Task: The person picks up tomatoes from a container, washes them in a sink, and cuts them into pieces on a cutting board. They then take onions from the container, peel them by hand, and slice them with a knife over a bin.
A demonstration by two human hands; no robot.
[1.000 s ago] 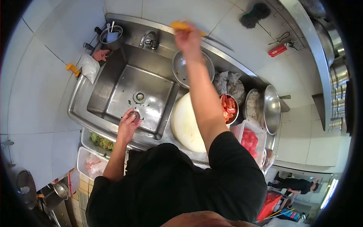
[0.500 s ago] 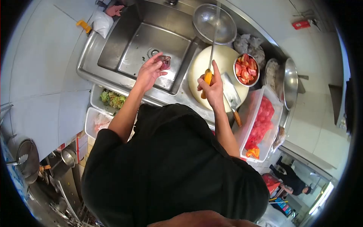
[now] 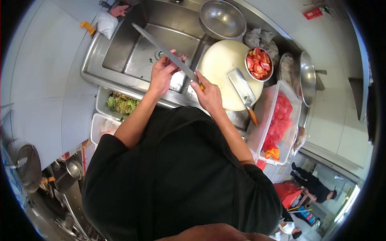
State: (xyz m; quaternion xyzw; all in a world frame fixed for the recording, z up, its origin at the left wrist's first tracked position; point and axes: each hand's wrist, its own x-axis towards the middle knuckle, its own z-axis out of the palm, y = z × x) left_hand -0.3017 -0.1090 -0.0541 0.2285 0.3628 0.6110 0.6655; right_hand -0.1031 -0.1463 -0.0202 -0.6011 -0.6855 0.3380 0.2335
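Note:
Over the steel sink (image 3: pixel 132 60), my left hand (image 3: pixel 161 76) is closed on a dark reddish piece of food (image 3: pixel 181 57), partly hidden by a blade. My right hand (image 3: pixel 209 94) grips the yellow handle of a long knife (image 3: pixel 161 47). The blade points up and left and lies across or just above the food; contact is unclear. Right of my hands is a round cream cutting board (image 3: pixel 217 60) with a cleaver (image 3: pixel 242 86) on it, its wooden handle past the edge. A bowl of cut tomatoes (image 3: pixel 258 63) sits at the board's right side.
A steel colander (image 3: pixel 222 19) stands behind the board. At right are a clear bin (image 3: pixel 295 116) with red mesh bags and a large steel bowl (image 3: pixel 309 78). Left of my body is a tub of green scraps (image 3: pixel 122 103). Two other people are at the lower right.
My right hand has moved left with the knife, whose blade has swung from over the board to the food above the sink. The view has shifted slightly. Another person now shows at the lower right.

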